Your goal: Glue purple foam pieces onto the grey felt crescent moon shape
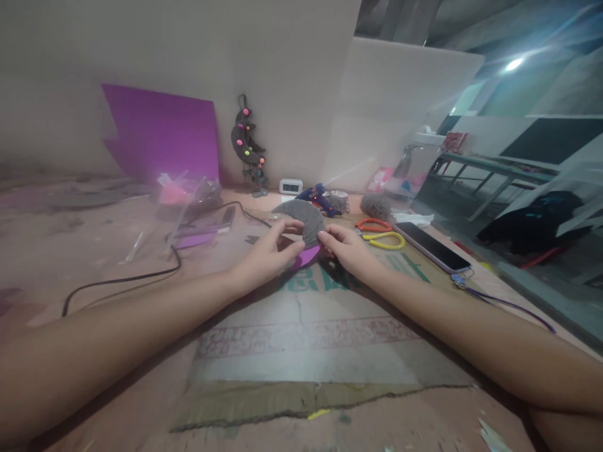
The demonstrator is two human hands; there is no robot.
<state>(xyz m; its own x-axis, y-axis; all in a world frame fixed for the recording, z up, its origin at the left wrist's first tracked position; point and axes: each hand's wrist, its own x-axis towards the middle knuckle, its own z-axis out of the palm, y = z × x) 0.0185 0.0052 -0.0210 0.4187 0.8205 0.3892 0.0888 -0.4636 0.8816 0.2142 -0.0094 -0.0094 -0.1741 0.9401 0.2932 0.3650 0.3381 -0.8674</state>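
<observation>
A crescent wrapped in grey yarn (pixel 308 218) is held up over the middle of the table. My left hand (pixel 277 243) grips its left side, thumb below and fingers curved behind. At its lower right edge, my right hand (pixel 347 246) pinches it between thumb and fingertips. A bright purple piece (pixel 307 256) shows beneath the crescent, between both hands; whether it is attached I cannot tell. Just behind stands a dark blue glue gun (pixel 320 199) with a small red light. A finished-looking grey moon ornament with coloured pompoms (pixel 245 141) leans against the wall.
Under my arms lies a torn-edged cardboard sheet (pixel 254 402). To the right are orange-handled pliers (pixel 373 225), yellow-handled scissors (pixel 386 240), a phone (pixel 433 247) and a grey yarn ball (pixel 375 204). Purple sheet (pixel 164 135), white clock (pixel 291 186) and black cord (pixel 127 275) sit behind and left.
</observation>
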